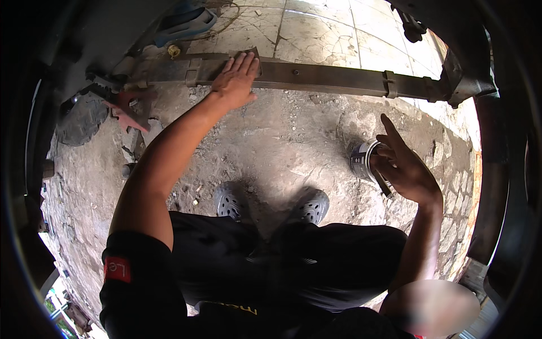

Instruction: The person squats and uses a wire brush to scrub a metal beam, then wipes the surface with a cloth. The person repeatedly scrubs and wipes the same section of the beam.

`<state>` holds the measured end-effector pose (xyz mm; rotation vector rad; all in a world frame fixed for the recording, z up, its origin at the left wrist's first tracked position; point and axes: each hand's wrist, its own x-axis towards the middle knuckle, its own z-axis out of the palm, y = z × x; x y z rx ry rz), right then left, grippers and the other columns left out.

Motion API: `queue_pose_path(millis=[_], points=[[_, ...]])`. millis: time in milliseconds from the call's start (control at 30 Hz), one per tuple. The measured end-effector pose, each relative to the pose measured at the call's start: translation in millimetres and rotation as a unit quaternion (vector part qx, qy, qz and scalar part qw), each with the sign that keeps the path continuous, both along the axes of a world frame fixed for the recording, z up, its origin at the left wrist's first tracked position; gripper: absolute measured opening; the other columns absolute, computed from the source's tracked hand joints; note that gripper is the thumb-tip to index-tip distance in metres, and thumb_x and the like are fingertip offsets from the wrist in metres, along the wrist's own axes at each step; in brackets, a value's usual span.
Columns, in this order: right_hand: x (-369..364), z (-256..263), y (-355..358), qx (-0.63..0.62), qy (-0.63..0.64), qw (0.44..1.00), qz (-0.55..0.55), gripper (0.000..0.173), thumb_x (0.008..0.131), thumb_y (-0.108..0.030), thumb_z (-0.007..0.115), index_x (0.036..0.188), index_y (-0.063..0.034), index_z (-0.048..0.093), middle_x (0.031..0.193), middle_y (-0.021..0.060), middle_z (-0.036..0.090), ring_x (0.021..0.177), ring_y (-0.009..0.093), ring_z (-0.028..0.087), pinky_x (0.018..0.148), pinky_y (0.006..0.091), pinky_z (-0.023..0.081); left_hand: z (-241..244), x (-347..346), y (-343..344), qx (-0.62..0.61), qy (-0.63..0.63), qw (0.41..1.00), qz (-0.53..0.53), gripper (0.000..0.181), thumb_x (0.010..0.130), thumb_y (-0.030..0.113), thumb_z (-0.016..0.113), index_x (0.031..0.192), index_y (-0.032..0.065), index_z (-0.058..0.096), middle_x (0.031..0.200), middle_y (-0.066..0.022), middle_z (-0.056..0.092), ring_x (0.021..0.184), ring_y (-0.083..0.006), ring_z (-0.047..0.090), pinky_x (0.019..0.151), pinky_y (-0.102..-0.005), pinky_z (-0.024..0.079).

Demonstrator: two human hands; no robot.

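My left hand (237, 78) lies flat, fingers stretched, on a brown sheet that looks like sandpaper (256, 59). It holds the sheet against a long steel leaf spring (334, 76), which runs across the view with metal clips around it and a bolt head near its middle. At the right, my right hand (400, 167) is over the mouth of a metal can (360, 161), with the index finger extended and the other fingers bent near the rim. A narrow dark strip (384, 185) shows beside the can, below the palm. Whether these fingers grip anything is hidden.
A red metal stand (129, 110) and a tyre (82, 120) are at the left. A blue and grey shoe (188, 25) and a yellowish ring-shaped object (173, 51) lie beyond the spring. Dark vehicle parts (470, 80) enclose the right side. My grey clogs (230, 201) stand on rough stony ground.
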<state>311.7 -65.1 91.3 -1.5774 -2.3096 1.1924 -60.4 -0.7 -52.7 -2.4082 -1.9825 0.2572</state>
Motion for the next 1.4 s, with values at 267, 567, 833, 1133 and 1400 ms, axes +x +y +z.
queue_pose_path(millis=[267,567,833,1133,1400], points=[[-4,-2,1,0.014,-0.010,1.000,0.015,0.076,0.092,-0.027,0.064,0.152,-0.0113,0.019,0.129,0.0315,0.052,0.111,0.036,0.060,0.093,0.0408,0.048,-5,-10,8,0.006,-0.036,0.999,0.015,0.101,0.080,0.041,0.072,0.149,-0.0020,0.013,0.158,-0.0201,0.009,0.147,-0.0318,0.007,0.120,-0.0435,0.011],[-12,-1,0,0.010,-0.027,0.999,0.018,0.077,0.092,-0.028,0.064,0.152,-0.0127,0.019,0.130,0.0302,0.052,0.112,0.035,0.060,0.094,0.0420,0.047,-2,-5,-6,0.009,0.009,1.000,-0.008,0.101,0.078,0.038,0.074,0.149,-0.0027,0.015,0.157,-0.0200,0.013,0.146,-0.0307,0.012,0.120,-0.0446,0.013],[-2,-12,12,0.050,-0.025,0.997,0.053,0.063,0.092,-0.027,0.064,0.146,-0.0097,0.035,0.126,0.0259,0.057,0.110,0.034,0.062,0.092,0.0411,0.049,0,6,-3,-0.012,0.012,1.000,-0.025,0.101,0.079,0.035,0.074,0.150,0.0001,0.012,0.159,-0.0154,0.011,0.147,-0.0287,0.009,0.120,-0.0431,0.008],[-13,3,20,0.082,-0.046,0.994,-0.063,0.026,0.091,-0.019,0.066,0.107,0.0019,0.065,0.100,0.0113,0.069,0.095,0.017,0.066,0.082,0.0306,0.052,-8,17,-18,0.019,-0.022,0.997,-0.070,0.101,0.077,0.037,0.075,0.149,-0.0019,0.016,0.157,-0.0191,0.015,0.146,-0.0326,0.013,0.119,-0.0463,0.013],[-19,6,4,0.089,-0.003,0.995,-0.049,0.038,0.090,-0.023,0.066,0.119,0.0003,0.061,0.112,0.0180,0.066,0.104,0.026,0.064,0.088,0.0358,0.053,-6,12,-32,0.010,0.006,1.000,-0.020,0.098,0.081,0.042,0.070,0.150,-0.0011,0.014,0.157,-0.0181,0.015,0.146,-0.0304,0.013,0.119,-0.0455,0.011]])
